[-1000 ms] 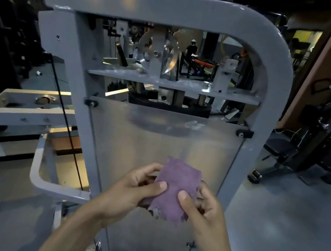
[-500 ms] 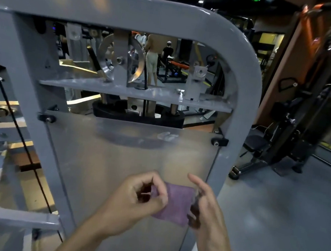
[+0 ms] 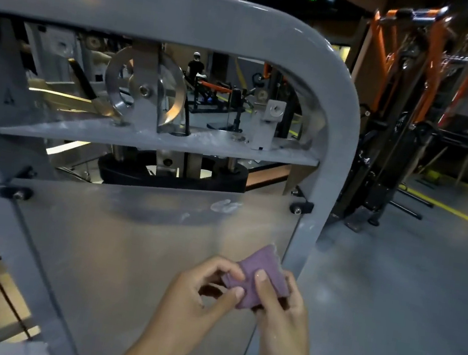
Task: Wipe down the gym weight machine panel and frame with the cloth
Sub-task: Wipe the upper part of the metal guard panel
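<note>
A small folded purple cloth [image 3: 265, 276] sits between both hands, low and right of centre. My left hand [image 3: 194, 301] pinches its left edge with thumb and forefinger. My right hand [image 3: 280, 307] grips its right side, thumb laid across the front. Just behind them stands the machine's matte translucent panel [image 3: 132, 253], with a whitish smear [image 3: 224, 206] near its top right. The grey painted frame [image 3: 334, 137] curves over the top and runs down the right side, close to the cloth.
Above the panel a grey shelf [image 3: 157, 139] carries a metal pulley [image 3: 144, 91] and a bracket. Black bolts [image 3: 300, 207] hold the panel corners. An orange-and-black machine [image 3: 409, 117] stands on the grey floor to the right. A person stands far off.
The view has moved closer to the machine and turned right. Both hands kept hold of the cloth and folded it smaller, shifting it toward the frame's right upright.
</note>
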